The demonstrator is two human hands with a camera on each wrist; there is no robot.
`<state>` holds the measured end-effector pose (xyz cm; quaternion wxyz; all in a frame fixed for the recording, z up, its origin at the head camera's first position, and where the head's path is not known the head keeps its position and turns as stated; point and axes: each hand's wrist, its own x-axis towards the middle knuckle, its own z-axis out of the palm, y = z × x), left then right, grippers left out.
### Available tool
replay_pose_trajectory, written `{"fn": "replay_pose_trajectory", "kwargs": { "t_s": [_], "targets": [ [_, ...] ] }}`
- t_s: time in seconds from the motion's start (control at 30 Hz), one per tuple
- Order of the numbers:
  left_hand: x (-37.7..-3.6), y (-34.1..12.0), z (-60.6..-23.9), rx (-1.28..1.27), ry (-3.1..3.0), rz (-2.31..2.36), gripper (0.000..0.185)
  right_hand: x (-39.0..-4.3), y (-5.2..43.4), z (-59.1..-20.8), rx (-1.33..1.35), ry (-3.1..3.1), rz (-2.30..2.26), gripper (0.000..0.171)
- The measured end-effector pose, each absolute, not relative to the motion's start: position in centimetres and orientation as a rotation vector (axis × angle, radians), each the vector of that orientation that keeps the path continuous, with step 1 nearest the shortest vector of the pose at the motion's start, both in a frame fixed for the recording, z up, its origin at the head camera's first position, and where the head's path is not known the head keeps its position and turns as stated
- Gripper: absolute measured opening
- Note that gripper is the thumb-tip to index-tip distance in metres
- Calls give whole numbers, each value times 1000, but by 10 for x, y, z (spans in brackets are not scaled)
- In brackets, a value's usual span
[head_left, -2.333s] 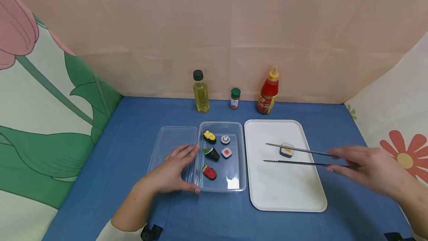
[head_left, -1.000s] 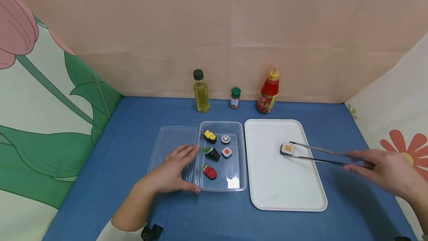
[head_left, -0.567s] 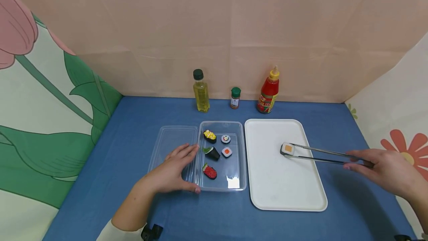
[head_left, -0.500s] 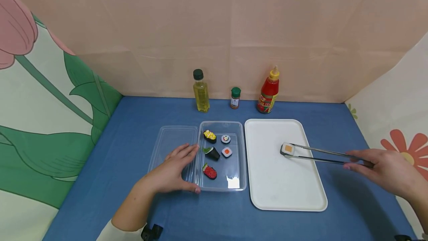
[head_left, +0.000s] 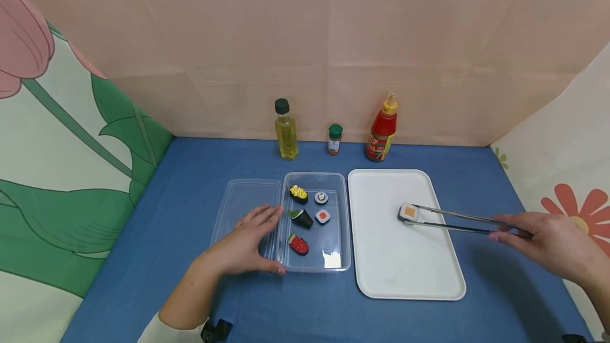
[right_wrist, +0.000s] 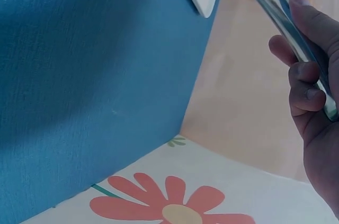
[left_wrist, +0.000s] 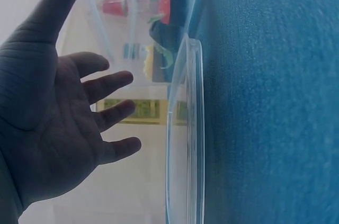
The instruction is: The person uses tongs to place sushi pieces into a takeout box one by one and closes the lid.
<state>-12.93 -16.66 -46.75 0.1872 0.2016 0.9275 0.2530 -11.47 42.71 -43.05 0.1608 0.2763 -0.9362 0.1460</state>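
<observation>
My right hand (head_left: 548,240) holds metal tongs (head_left: 457,228) between thumb and fingers, seen close in the right wrist view. The tong tips lie on either side of a sushi roll piece (head_left: 410,211) with a square yellow-orange centre, over the white tray (head_left: 405,274). My left hand (head_left: 250,242) has its fingers spread, at the left edge of the clear plastic container (head_left: 316,263) and over its lid (head_left: 252,189). Inside the container are several sushi pieces, among them a hand roll (head_left: 302,218), a red-topped sushi (head_left: 298,244) and a yellow-topped sushi (head_left: 298,193).
Behind the container stand an oil bottle (head_left: 286,134), a small green-capped spice jar (head_left: 334,139) and a red sauce bottle (head_left: 382,131). A blue cloth (head_left: 305,311) covers the table. A tan backdrop (head_left: 329,46) rises at the back, with patterned panels at both sides.
The right hand has drawn the tongs back to the right, and their tips have closed in on the sushi roll piece. For the last second both hands have stayed nearly still.
</observation>
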Motion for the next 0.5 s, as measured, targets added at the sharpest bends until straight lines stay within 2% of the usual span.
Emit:
{"fn": "replay_pose_trajectory", "kwargs": {
  "t_s": [0.5],
  "targets": [
    [-130,-168,-469,577,2613,717,124,-115,414,-420,752,-2736,367,45]
  ]
}}
